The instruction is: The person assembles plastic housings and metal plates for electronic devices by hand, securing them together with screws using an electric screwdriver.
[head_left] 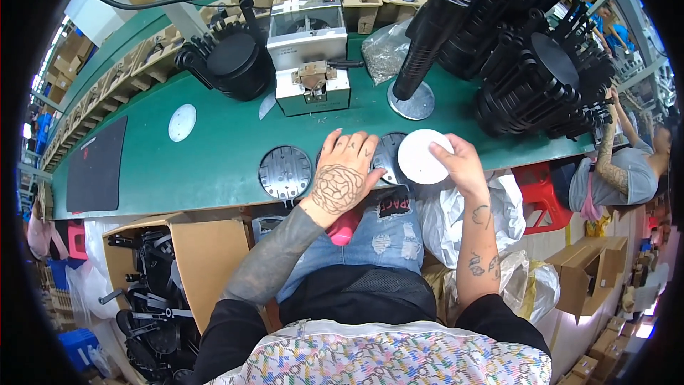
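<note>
My right hand (462, 164) pinches a thin white round disc (423, 158) between thumb and fingers, just past the table's front edge. Palm down, my left hand (343, 175) rests at that edge with its fingers stretched forward and its thumb out to the side. It partly covers something dark, whose shape I cannot make out. On its left lies a ribbed dark round plate (285, 171) with a small tab. A second ribbed plate (390, 157) sits to its right, partly behind the white disc.
Beyond my hands stand a small white machine (309, 57), stacked black round bases (235, 64), tall black parts (434, 36) and a bag of screws (385, 53). A pale disc (182, 122) and black mat (100, 164) lie left. A carton (206, 257) of black parts stands below; a co-worker (627, 171) sits right.
</note>
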Tool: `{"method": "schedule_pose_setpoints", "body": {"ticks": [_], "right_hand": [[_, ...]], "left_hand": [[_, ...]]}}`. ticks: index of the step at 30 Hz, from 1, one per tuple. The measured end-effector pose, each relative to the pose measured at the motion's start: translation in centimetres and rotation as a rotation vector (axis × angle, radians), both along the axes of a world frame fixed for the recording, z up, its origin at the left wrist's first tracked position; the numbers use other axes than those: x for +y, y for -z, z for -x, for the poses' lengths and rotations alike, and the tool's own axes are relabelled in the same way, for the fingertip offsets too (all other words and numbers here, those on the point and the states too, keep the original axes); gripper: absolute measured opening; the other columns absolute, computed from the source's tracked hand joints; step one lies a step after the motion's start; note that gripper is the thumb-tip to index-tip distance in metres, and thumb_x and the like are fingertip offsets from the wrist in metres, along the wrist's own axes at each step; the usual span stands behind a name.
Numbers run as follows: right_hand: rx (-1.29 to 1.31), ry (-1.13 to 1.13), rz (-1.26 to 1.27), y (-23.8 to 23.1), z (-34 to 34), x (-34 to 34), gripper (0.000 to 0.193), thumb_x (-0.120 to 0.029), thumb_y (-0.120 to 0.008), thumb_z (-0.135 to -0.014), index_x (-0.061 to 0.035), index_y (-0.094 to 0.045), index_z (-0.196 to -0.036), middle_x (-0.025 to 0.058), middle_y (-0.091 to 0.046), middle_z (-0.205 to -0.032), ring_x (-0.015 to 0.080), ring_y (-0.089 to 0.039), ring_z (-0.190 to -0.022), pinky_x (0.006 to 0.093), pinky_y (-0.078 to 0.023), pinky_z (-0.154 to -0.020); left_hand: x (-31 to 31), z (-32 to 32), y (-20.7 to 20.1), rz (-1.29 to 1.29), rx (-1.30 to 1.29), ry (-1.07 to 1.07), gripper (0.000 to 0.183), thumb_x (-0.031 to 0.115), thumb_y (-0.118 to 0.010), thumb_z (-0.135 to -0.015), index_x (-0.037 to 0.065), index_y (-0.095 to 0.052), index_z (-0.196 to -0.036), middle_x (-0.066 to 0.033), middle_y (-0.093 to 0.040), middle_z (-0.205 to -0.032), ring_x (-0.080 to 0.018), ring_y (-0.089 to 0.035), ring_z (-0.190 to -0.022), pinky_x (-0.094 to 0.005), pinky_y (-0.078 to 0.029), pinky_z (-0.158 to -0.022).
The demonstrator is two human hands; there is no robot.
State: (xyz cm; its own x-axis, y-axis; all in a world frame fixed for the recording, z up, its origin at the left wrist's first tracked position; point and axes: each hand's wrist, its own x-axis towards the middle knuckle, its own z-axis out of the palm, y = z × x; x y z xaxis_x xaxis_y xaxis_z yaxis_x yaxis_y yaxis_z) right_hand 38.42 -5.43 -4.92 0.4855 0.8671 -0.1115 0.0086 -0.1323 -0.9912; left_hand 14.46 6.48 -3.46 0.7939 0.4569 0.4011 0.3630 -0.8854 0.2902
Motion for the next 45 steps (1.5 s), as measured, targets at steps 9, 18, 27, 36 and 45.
{"method": "schedule_pose_setpoints", "body": {"ticks": [9, 18, 27, 36, 45], "right_hand": [[-0.894, 0.008, -0.042, -1.6, 1.7, 2.4, 0.023, -0.016, -0.076, -0.086, -0.0061, -0.076, -0.107, 0.0114, -0.065, -0.094, 0.0207, -0.067, -0.077, 0.0293, -0.052, -0.068], [-1.080, 0.124, -0.173, 1.1, 4.0, -0.3, 0.023, -0.012, -0.074, -0.085, -0.0108, -0.079, -0.107, 0.0096, -0.071, -0.119, 0.0295, -0.065, -0.105, 0.0403, -0.050, -0.094], [-1.176, 0.105, -0.098, 1.7, 4.5, -0.5, 0.022, -0.018, -0.075, -0.085, -0.0160, -0.079, -0.107, 0.0029, -0.073, -0.119, 0.0280, -0.064, -0.113, 0.0397, -0.046, -0.095], [-1.165, 0.074, -0.125, 1.2, 5.3, -0.6, 0.022, -0.015, -0.075, -0.085, -0.0112, -0.078, -0.106, 0.0132, -0.068, -0.121, 0.0345, -0.062, -0.114, 0.0432, -0.047, -0.098], [-1.196, 0.100, 0.060, -0.5, -0.3, 7.9, 0.080, -0.032, -0.085, -0.073, -0.0046, -0.051, -0.140, 0.0231, -0.052, -0.143, 0.0432, -0.050, -0.129, 0.0446, -0.040, -0.112]], "left_hand": [[-1.5, 0.1, 1.5, 0.043, 0.050, 0.113, 0.068, 0.039, -0.074, -0.083, 0.004, -0.053, -0.138, -0.0156, -0.050, -0.146, -0.0328, -0.044, -0.137, -0.0505, -0.030, -0.115], [-2.4, -0.2, 2.2, -0.027, 0.026, 0.084, 0.049, 0.030, -0.075, -0.085, 0.004, -0.064, -0.125, -0.0102, -0.063, -0.131, -0.0245, -0.056, -0.128, -0.0485, -0.035, -0.113], [-3.2, -0.1, 2.6, -0.010, -0.009, 0.073, 0.041, 0.027, -0.070, -0.088, 0.001, -0.067, -0.120, -0.0127, -0.066, -0.125, -0.0251, -0.057, -0.127, -0.0486, -0.036, -0.111], [-2.4, 0.2, 2.2, 0.008, -0.015, 0.069, 0.041, 0.030, -0.073, -0.087, 0.006, -0.069, -0.121, -0.0064, -0.068, -0.126, -0.0230, -0.059, -0.126, -0.0508, -0.034, -0.112], [-2.4, 1.6, 1.4, 0.040, -0.031, 0.061, 0.053, 0.033, -0.073, -0.087, 0.009, -0.058, -0.132, -0.0127, -0.055, -0.141, -0.0293, -0.049, -0.136, -0.0521, -0.030, -0.115]]}}
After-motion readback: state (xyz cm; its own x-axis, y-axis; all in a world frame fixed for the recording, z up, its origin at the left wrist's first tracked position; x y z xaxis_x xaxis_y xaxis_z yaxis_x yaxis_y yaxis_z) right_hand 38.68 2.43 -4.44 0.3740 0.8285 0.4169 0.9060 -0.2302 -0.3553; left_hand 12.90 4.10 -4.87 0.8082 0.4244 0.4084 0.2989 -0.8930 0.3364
